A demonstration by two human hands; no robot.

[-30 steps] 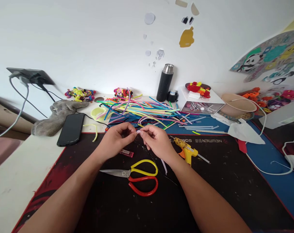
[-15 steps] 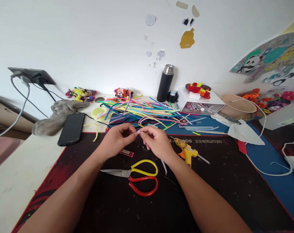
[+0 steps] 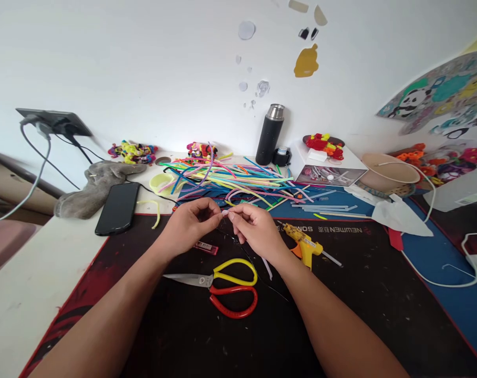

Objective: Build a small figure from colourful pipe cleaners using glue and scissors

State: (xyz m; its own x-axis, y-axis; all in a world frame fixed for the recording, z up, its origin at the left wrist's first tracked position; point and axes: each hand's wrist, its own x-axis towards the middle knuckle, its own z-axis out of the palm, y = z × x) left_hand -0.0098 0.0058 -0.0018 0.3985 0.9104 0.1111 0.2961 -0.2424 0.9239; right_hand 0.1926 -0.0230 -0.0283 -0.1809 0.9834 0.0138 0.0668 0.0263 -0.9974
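Above the far part of the dark mat, my left hand (image 3: 193, 223) and my right hand (image 3: 256, 226) meet, fingertips almost touching. Between their pinched fingers is a small pale lilac piece of pipe cleaner (image 3: 225, 213), mostly hidden by the fingers. Scissors (image 3: 232, 286) with one yellow and one red handle lie below the hands, blades pointing left. A strip of lilac pipe cleaner (image 3: 267, 269) shows beside my right wrist. To the right of that wrist rests a yellow hot glue gun (image 3: 306, 245) with a clear glue stick in its back.
Behind the hands is a heap of colourful pipe cleaners (image 3: 230, 181). A black phone (image 3: 117, 209) and a grey plush-like object (image 3: 91, 191) are at left. A black flask (image 3: 270, 135), a white box (image 3: 327, 165) and a beige bowl (image 3: 390, 170) line the back.
The hands stay pinched together on the small piece, with hardly any movement. The whole view has shifted very slightly.
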